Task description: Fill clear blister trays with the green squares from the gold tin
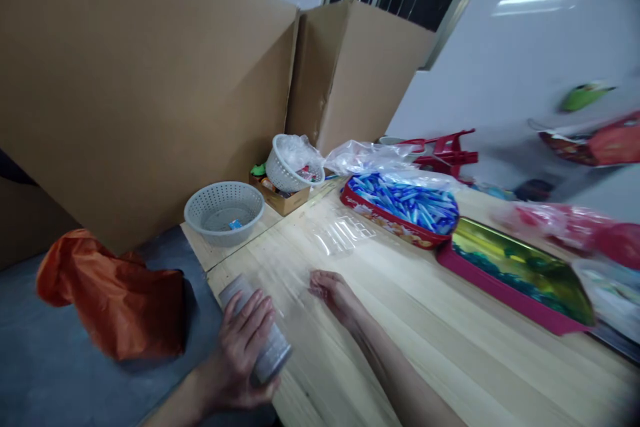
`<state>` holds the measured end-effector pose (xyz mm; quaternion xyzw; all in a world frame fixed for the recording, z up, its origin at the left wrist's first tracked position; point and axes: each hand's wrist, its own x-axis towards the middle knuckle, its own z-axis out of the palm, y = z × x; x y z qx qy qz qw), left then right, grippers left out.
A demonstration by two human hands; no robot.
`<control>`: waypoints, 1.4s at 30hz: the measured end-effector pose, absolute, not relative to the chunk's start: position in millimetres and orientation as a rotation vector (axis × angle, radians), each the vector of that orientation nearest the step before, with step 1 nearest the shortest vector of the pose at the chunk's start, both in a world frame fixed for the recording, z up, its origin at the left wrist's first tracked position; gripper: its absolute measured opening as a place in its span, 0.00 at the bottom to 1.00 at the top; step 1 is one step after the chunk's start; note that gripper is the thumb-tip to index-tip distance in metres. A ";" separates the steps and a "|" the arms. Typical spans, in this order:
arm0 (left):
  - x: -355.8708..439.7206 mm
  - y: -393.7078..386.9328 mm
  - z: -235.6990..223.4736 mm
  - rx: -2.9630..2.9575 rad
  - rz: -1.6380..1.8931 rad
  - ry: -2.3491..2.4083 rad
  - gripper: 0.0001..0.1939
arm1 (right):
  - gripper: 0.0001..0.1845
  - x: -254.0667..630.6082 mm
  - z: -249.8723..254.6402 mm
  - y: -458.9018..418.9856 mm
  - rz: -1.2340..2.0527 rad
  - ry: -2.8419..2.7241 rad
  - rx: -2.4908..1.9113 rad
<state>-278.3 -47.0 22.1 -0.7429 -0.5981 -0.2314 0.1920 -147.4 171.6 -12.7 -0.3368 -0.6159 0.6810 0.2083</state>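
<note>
At the table's left edge my left hand (247, 347) is wrapped round a long, greyish, see-through bundle (275, 352); motion blur hides exactly what it is. The bundle tilts, its near end toward the lower right. To the right of it, over the wooden table (400, 320), my right hand (334, 292) is closed in a pinch. Something thin and clear seems to show at its fingertips, but it is too blurred to name. Beyond the right hand lies a flat, shiny clear plastic piece (345, 233).
A red tin (395, 223) full of blue-and-white sticks or packets and a pink-red tin (510, 293) with dark green pieces stand right. Grey baskets (225, 213) and a small cardboard box (285, 202) sit far left. An orange bag (125, 300) is left; large cartons (150, 80) rise behind.
</note>
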 end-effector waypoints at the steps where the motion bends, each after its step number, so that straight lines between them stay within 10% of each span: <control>1: -278.2 -46.9 21.0 -2.083 -0.659 -1.675 0.38 | 0.16 -145.9 -18.2 185.9 1.750 -1.794 -1.012; 9: -282.2 -35.3 -7.5 -1.933 -0.785 -1.574 0.30 | 0.31 -142.7 -33.5 242.3 0.615 -2.264 -1.283; 13: -289.3 -28.5 -17.3 -1.841 -0.752 -1.480 0.19 | 0.40 -156.9 -26.0 240.1 0.542 -2.576 -1.254; 19: -297.3 -27.8 -19.2 -1.876 -0.633 -1.472 0.23 | 0.23 -147.8 -24.0 251.8 0.514 -2.573 -1.296; 27: -262.1 -36.9 2.3 -2.034 -0.681 -1.592 0.30 | 0.27 -119.5 -16.9 245.5 0.451 -2.445 -1.354; 35: -255.3 -44.2 15.8 -2.161 -0.626 -1.688 0.39 | 0.16 -118.2 23.7 117.3 2.201 -1.871 -0.642; 42: -258.4 -58.2 13.6 -2.185 -0.661 -1.657 0.40 | 0.16 -123.8 34.2 78.7 2.427 -1.590 -0.583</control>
